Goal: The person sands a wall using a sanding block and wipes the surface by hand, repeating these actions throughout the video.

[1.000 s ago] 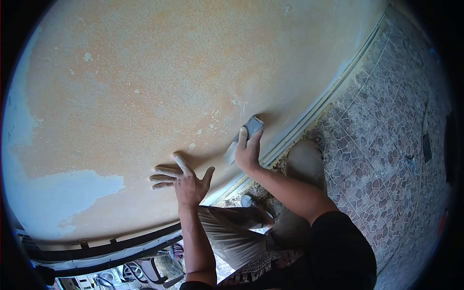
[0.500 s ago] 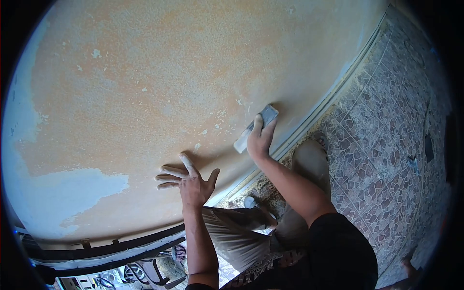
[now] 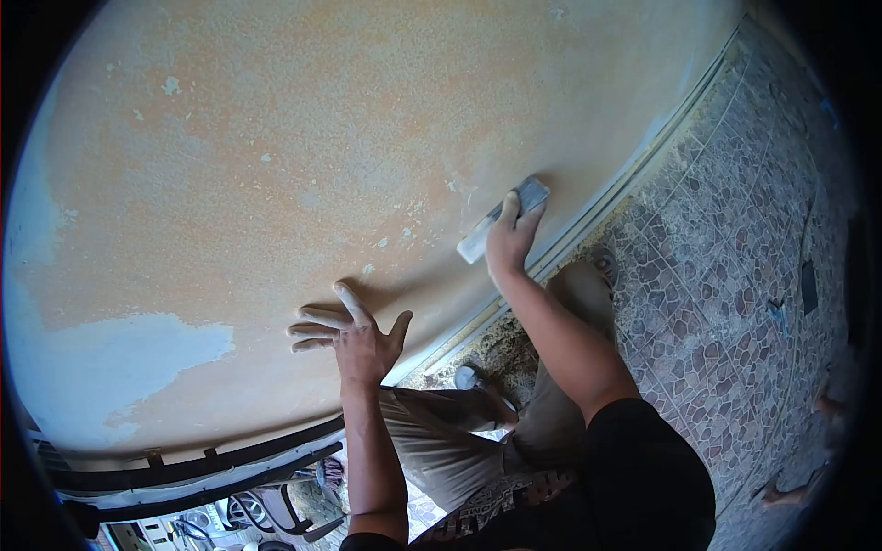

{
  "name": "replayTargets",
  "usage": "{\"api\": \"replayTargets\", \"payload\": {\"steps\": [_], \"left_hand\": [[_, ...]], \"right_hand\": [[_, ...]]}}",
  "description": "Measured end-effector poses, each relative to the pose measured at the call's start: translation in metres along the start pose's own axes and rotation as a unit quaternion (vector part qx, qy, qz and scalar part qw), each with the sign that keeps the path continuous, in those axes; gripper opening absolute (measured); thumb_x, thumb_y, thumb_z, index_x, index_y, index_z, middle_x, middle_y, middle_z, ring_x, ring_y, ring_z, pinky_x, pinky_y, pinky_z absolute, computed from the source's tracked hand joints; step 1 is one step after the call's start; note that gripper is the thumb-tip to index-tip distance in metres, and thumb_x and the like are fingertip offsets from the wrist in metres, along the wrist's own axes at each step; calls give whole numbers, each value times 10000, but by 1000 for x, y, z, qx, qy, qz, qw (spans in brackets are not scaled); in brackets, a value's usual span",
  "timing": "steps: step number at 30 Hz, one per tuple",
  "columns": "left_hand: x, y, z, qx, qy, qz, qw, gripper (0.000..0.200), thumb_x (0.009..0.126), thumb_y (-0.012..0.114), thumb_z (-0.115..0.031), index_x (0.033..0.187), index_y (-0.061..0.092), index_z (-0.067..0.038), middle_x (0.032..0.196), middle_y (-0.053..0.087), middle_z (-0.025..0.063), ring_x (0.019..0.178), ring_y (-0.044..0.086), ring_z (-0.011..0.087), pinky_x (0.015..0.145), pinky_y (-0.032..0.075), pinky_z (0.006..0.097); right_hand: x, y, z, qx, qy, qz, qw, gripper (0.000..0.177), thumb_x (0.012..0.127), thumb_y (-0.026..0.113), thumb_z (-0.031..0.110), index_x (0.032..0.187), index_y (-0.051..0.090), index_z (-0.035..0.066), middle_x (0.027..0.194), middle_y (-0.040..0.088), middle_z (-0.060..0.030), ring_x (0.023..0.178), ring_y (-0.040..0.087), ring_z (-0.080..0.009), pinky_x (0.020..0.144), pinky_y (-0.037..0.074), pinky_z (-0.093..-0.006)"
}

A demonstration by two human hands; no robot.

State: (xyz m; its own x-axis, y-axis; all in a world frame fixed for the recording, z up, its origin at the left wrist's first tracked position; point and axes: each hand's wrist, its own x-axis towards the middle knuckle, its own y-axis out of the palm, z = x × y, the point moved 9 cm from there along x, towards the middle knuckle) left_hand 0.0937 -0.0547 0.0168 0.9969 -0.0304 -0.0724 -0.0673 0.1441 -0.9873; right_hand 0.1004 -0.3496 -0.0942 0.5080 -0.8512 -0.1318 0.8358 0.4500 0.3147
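My right hand [image 3: 511, 243] is closed around a long, flat, dusty sanding block [image 3: 535, 192], which lies against the wall near its lower edge. The wall [image 3: 276, 202] is worn orange-tan with pale chipped spots, and a smooth whitish patch [image 3: 138, 354] shows at the lower left. To the left of the block, my left hand [image 3: 363, 342] rests on the wall with fingers spread and nothing in it. Pale dust coats the fingers of both hands. My right palm and the block's underside are hidden.
Stone-patterned floor [image 3: 707, 321] runs along the wall, dusted with pale debris. A dark flat object [image 3: 808, 287] and a small blue item [image 3: 778, 313] lie on it. Another person's foot [image 3: 783, 494] shows at lower right. A chair [image 3: 289, 510] stands at lower left.
My right hand and the sanding block have slid along the wall, rightward and slightly up in view. My left hand keeps its place on the wall. The view has shifted slightly.
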Motion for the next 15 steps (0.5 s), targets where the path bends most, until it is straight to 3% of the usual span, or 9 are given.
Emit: {"api": "replayTargets", "payload": {"steps": [3,5,7,10,15], "left_hand": [[4,1,-8,-13,21,-31,999,1424,733,732,-750,1577,-106,33,1376,-269,597,1218,-280,813,873,-105,908],[2,2,-4,-7,-7,13,1000,1413,737,735,-741,1581,-101,23,1371,-268,601,1212,-280,817,868,-101,910],[0,9,0,5,10,5,1000,1407,738,739,-735,1585,-99,14,1372,-268,601,1213,-280,817,870,-98,910],[0,8,-1,20,15,3,1000,1395,740,742,-728,1592,-94,-5,1372,-274,598,1215,-279,817,872,-96,909],[6,17,-3,22,21,-25,999,1378,741,733,-738,1599,-65,-13,1377,-286,589,1220,-272,818,873,-98,908]], "right_hand": [[-80,25,-28,-70,-57,113,989,639,1064,501,223,1514,169,-89,1417,447,-322,1321,498,-372,1104,380,-426],[-83,25,-22,-83,-55,98,990,606,1053,521,238,1463,234,-104,1325,525,-357,1251,560,-444,1046,428,-463],[-38,14,-3,-49,-49,30,997,590,1056,511,220,1463,234,-106,1316,535,-351,1249,565,-437,1054,423,-461],[4,0,8,5,-16,-1,1000,587,1058,507,206,1463,228,-114,1310,534,-350,1248,560,-434,1054,420,-459],[-63,21,-11,-72,-111,46,990,613,1054,518,191,1475,202,-122,1307,528,-355,1212,573,-441,1035,428,-459]]}}
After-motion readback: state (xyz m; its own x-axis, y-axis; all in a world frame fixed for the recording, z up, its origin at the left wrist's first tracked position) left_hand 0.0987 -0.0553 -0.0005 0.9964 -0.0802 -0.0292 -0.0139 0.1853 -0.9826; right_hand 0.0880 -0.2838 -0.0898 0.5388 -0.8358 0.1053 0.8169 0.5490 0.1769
